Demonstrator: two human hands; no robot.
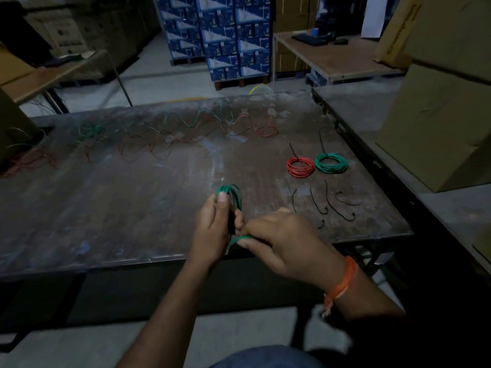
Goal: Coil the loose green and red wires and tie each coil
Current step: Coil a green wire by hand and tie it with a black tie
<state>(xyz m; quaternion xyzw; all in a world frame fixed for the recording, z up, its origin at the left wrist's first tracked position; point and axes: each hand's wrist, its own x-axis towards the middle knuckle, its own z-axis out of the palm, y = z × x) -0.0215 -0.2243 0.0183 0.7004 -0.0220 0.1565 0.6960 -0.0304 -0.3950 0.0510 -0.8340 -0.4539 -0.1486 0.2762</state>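
We see both hands over the near edge of the worn table point(132, 208). Left hand point(216, 227) grips a green coil point(231, 197), fingers and thumb curled round its upper loops, coil held upright just above the tabletop. Right hand point(276, 243) pinches the coil's lower part, thumb and fingers closed on the green strands; an orange wristband point(342, 282) on that wrist. Right of the hands, loose black zip ties point(329, 203) lie scattered. Beyond them a tied red coil point(300, 167) and a tied green coil point(331, 163) lie flat, touching, each with a black tie tail sticking up. Loose green wire point(202, 116) and loose red wire point(265, 130) sprawl tangled along the far edge. Cardboard boxes point(438, 115) stand at right, stacked blue cartons point(228, 35) behind.
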